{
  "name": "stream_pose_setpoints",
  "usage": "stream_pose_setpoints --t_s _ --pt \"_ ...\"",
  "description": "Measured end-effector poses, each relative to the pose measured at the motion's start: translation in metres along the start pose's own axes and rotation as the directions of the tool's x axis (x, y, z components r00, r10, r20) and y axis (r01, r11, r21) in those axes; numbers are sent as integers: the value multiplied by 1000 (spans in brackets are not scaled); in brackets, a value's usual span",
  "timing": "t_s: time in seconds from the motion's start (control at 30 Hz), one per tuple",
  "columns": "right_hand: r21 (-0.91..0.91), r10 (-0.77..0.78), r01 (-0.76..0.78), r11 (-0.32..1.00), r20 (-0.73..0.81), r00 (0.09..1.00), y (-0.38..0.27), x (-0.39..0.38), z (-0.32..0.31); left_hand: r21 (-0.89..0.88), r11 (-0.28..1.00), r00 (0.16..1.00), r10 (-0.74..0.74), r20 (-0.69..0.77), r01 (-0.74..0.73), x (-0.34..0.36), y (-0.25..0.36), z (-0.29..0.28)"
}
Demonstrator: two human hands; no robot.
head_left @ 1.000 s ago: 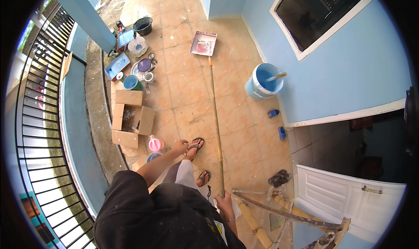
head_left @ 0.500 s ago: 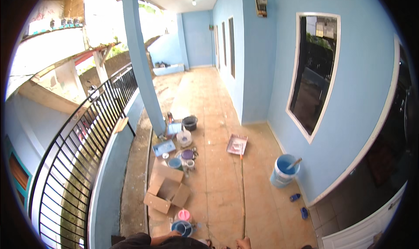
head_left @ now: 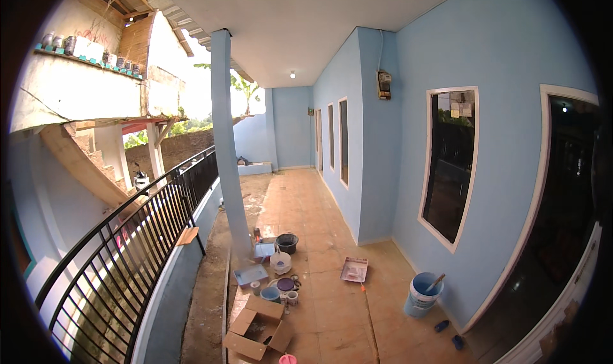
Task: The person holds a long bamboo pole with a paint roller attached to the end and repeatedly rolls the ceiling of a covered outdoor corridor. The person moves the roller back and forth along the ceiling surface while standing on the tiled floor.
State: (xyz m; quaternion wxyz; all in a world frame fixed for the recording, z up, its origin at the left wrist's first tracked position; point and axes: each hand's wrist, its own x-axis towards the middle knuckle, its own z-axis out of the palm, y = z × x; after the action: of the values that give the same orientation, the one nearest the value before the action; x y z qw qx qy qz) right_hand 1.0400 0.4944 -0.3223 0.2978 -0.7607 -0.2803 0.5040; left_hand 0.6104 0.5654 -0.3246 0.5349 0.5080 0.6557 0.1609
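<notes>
Neither of my hands shows in the head view now. A long thin pole (head_left: 371,326) runs up from the lower edge, where its near end is cut off. An orange piece (head_left: 363,288) at the pole's far end lies at a paint tray (head_left: 353,271) on the tiles. Whitish and reddish smears cover the tray. To the right, close to the wall, stands a large paint bucket (head_left: 418,307) with blue inside and a stick (head_left: 436,281) leaning out of it. A pink item (head_left: 288,359) is partly cut off at the lower edge.
An open cardboard box (head_left: 239,324) sits at the lower left. Beyond it are a blue tub (head_left: 270,294), a blue tray (head_left: 250,274), a white bucket (head_left: 280,262) and a black bucket (head_left: 287,242), near a pillar (head_left: 227,140). Blue slippers (head_left: 442,326) lie by the doorway; a black railing (head_left: 128,242) runs left.
The view has tilted upward, showing more ceiling. Both hands, including the right one that held the pole, have dropped out below the lower edge, along with the near blue bucket.
</notes>
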Motion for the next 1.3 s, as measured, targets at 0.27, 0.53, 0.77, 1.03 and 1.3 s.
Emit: stream_pose_setpoints --t_s 0.27,0.53,0.77,1.03,1.3 --pt "76 23 -20 997 -46 999 42 -122 44 -113 992 998 61 4 -60 -85 -83 -35" --pt "277 80 -81 957 16 997 110 -241 47 -199 955 971 233 51 -219 -131 -97 -1" --pt "737 -232 -29 676 250 940 132 -327 31 -347 787 713 612 343 -510 -124 104 97" --pt "691 -603 377 617 107 791 110 -444 -16 -660 505 385 860 335 -556 -340 244 150" --pt "489 -679 601 632 -25 734 159 -574 -65 -769 404 245 914 322 -495 -494 273 165"
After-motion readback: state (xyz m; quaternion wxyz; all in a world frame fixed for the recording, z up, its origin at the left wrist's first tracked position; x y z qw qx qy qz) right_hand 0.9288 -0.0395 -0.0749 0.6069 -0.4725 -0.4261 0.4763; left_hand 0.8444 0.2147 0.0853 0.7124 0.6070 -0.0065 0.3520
